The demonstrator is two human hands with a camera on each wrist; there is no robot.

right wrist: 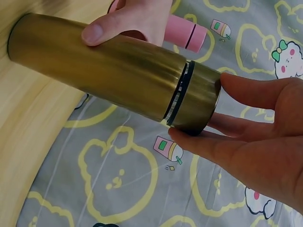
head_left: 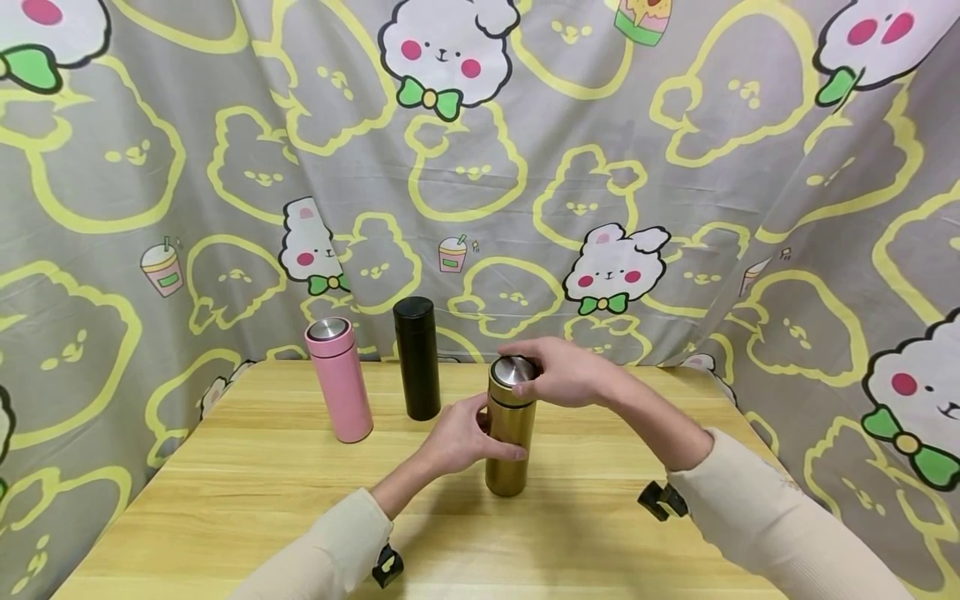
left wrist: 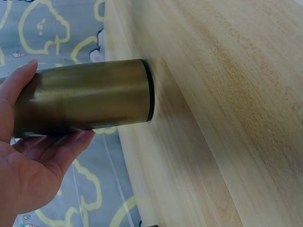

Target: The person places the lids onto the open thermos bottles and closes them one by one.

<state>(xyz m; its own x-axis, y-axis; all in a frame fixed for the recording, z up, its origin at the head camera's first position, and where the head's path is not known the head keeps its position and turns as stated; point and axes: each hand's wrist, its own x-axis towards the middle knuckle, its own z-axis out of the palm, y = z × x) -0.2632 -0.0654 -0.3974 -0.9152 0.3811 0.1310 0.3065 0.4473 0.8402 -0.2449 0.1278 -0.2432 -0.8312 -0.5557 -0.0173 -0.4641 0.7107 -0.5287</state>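
Note:
A gold thermos flask is held upright at the middle of the table. Around its body curls my left hand, thumb on the near side. My right hand grips the gold lid from above, with its fingers and thumb at the lid's edge. The lid has a round silver top. A dark ring shows between lid and body in the right wrist view. In the left wrist view the flask's black-edged base is at the tabletop; I cannot tell if it touches.
On the wooden table, a pink flask with a silver-topped lid stands to the left. A black flask stands between it and the gold one, farther back. A grey patterned curtain hangs behind and along both sides.

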